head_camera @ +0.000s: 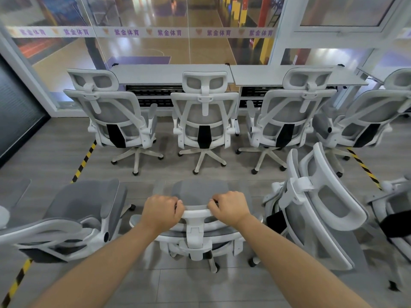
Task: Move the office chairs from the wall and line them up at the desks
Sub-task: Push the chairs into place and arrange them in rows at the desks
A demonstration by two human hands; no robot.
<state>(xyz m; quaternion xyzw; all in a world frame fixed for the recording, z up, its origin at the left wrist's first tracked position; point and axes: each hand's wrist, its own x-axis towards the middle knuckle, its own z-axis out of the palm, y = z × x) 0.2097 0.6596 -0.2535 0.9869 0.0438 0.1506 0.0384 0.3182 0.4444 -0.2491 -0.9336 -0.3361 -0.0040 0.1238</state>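
Head view, read left to right.

Near left: a grey-seated chair [73, 216] turned partly away, parked beside the held one and not touched. Behind it, hazard tape [85, 160] runs along the wood-look floor [55, 147].

Centre: left hand [163, 211] and right hand [231, 207] each have the fingers curled over the top bar of the headrest [196, 213] of the middle chair [200, 232]. Grip: both closed on that bar, one on each side of the centre post. Judgement: the symmetric hold serves to steer the castors straight; the headrest is the highest handle within reach from behind.

Beyond, a row of chairs already stands at the tables with backs toward the camera: left chair [115, 121], centre chair [204, 116], right chair [287, 116], and a fourth [364, 116] partly cut off at the frame edge. The left table [169, 73] and right table [266, 74] are bare grey tops set against a glass wall [189, 25] looking onto a sports court.

Near right: another chair [320, 205], backrest tilted and turned sideways, close beside the held one; touching or not, cannot tell.

Judgement: the first row looks filled, so the held chair probably belongs at a table outside this view.
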